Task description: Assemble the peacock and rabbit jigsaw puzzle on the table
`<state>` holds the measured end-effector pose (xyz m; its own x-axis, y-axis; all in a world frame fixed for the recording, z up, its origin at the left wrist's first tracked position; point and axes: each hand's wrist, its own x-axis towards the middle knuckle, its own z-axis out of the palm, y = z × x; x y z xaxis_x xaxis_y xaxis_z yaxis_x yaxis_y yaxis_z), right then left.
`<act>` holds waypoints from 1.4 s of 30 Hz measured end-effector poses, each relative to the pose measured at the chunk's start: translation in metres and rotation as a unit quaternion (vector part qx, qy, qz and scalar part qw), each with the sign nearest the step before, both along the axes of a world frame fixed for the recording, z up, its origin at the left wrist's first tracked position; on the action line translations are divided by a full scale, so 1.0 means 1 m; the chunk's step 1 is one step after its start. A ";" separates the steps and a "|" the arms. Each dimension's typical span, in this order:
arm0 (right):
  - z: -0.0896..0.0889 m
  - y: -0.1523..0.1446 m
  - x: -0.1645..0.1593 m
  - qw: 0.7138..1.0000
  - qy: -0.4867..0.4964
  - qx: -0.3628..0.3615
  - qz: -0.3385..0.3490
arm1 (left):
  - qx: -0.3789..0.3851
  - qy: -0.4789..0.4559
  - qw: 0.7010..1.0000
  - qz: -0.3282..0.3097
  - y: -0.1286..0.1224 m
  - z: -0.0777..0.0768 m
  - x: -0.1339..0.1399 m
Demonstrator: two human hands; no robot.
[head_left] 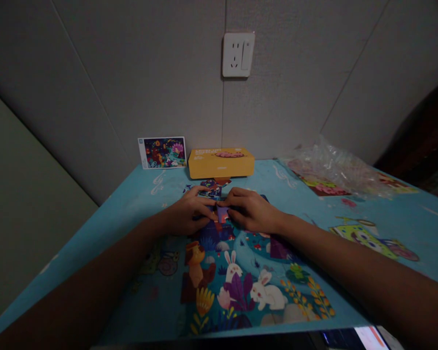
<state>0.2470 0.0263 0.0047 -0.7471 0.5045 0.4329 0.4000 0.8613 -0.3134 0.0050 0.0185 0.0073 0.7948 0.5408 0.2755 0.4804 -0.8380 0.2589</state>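
Observation:
A partly assembled jigsaw puzzle [241, 272] with rabbits, a fox-like animal and plants lies on the table in front of me. At its upper part is a small purple puzzle piece [222, 214]. My right hand [253, 210] is closed on the right side of this piece, thumb and fingers bent. From the left, my left hand [188, 212] grips at the piece's other edge with thumb and index finger. Loose puzzle pieces [212, 186] lie just beyond my fingers. My hands hide part of the puzzle's upper area.
A yellow box [222, 165] and a picture card [164, 152] stand against the wall at the back. Clear plastic wrap [336, 163] lies over printed sheets at the right. A phone-like screen [355, 339] shows below the table's front edge.

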 end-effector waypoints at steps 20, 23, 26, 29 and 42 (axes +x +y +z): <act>0.000 -0.002 -0.001 1.000 0.020 0.000 -0.011 | 0.026 -0.118 0.991 0.062 0.009 -0.010 0.002; 0.001 -0.002 -0.001 0.999 0.028 -0.006 -0.017 | 0.022 -0.117 0.991 0.058 0.009 -0.012 0.003; 0.003 -0.003 -0.001 0.999 0.035 -0.022 -0.030 | 0.015 -0.114 0.992 0.045 0.008 -0.012 0.003; 0.005 -0.004 -0.001 0.998 0.038 -0.034 -0.046 | 0.015 -0.110 0.993 0.044 0.008 -0.011 0.003; 0.007 -0.004 -0.001 0.997 0.046 -0.037 -0.050 | 0.009 -0.111 0.993 0.045 0.005 -0.009 0.005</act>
